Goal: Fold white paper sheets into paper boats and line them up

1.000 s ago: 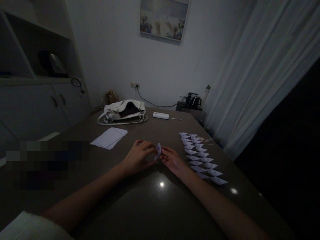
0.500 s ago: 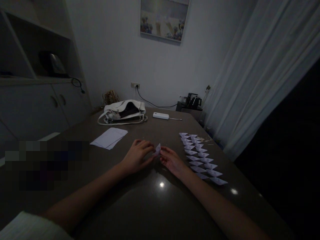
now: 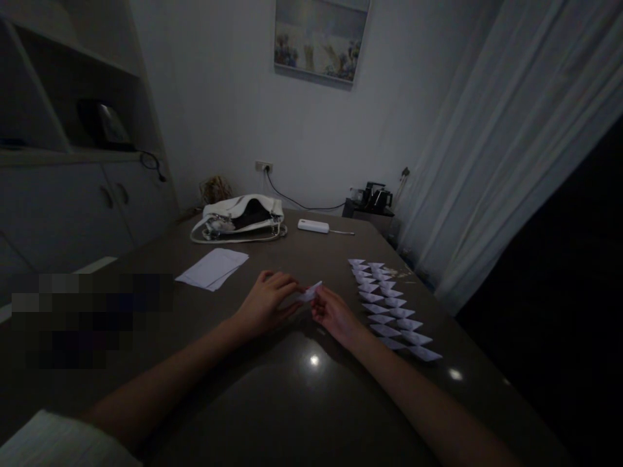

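Note:
Between my hands, just above the dark table, is a small folded white paper with a pointed end. My left hand has its thumb and fingertips at the paper's left side. From the right, my right hand pinches the other end, its remaining fingers curled. To the right stand two rows of small folded paper boats, running away from me. A few flat sheets of white paper lie beyond my left hand. The exact folds in the held paper are too small to make out.
A white handbag rests at the table's far left, with a white power strip or adapter and short cable to its right. Black kettles stand behind the far right corner. A pale curtain hangs along the right.
The folded paper has turned from upright to a flatter slant, its point now toward my right hand. My right fingers have shifted slightly on it; the left hand has barely moved.

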The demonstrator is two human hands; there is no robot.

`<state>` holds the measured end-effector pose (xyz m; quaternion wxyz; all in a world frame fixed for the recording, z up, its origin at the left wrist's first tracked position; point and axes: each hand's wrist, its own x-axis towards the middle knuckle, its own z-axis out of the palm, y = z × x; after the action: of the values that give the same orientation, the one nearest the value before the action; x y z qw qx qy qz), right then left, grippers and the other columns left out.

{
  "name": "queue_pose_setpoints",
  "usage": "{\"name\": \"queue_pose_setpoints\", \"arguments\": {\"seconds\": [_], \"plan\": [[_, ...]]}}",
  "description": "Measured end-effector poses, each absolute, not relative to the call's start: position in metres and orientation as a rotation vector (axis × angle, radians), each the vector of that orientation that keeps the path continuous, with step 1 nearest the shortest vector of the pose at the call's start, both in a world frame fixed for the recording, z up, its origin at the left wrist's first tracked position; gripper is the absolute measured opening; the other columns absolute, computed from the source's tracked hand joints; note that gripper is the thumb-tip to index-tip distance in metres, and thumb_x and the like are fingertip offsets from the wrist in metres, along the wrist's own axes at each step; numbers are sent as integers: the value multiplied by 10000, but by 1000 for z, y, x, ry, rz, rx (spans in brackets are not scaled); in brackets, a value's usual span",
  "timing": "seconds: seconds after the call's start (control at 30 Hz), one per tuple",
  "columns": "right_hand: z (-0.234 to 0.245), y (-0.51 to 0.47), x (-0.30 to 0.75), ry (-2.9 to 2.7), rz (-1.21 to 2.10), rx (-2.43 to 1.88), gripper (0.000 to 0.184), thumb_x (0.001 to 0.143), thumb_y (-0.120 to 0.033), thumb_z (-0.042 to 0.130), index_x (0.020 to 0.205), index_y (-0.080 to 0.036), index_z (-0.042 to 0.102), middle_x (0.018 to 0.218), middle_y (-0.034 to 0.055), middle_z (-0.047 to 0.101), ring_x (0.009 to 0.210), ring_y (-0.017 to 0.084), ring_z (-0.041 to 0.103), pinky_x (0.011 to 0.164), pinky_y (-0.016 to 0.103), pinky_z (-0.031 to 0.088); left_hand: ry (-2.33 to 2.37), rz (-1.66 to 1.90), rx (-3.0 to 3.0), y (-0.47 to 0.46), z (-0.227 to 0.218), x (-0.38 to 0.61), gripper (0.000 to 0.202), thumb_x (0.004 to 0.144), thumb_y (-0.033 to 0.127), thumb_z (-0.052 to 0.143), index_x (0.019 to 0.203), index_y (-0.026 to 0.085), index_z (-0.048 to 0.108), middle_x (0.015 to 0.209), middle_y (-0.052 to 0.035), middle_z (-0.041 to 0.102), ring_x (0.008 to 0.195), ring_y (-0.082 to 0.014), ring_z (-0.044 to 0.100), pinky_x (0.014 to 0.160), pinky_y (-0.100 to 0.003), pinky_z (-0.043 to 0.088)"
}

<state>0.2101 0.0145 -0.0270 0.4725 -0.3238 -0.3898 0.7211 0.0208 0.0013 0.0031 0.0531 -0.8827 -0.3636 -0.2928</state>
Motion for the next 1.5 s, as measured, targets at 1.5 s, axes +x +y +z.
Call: {"name": "queue_pose_setpoints", "arguments": {"seconds": [1.5], "plan": [[-33, 5, 200, -1367, 1503, -888, 275, 723, -301, 600, 953, -159, 550, 649, -28, 603, 474, 79, 521, 471, 198, 381, -1502, -1512, -2603, 23, -4, 8, 172, 781, 319, 611, 824, 165, 675, 775, -33, 682, 719, -166, 622, 683, -264, 480]]}}
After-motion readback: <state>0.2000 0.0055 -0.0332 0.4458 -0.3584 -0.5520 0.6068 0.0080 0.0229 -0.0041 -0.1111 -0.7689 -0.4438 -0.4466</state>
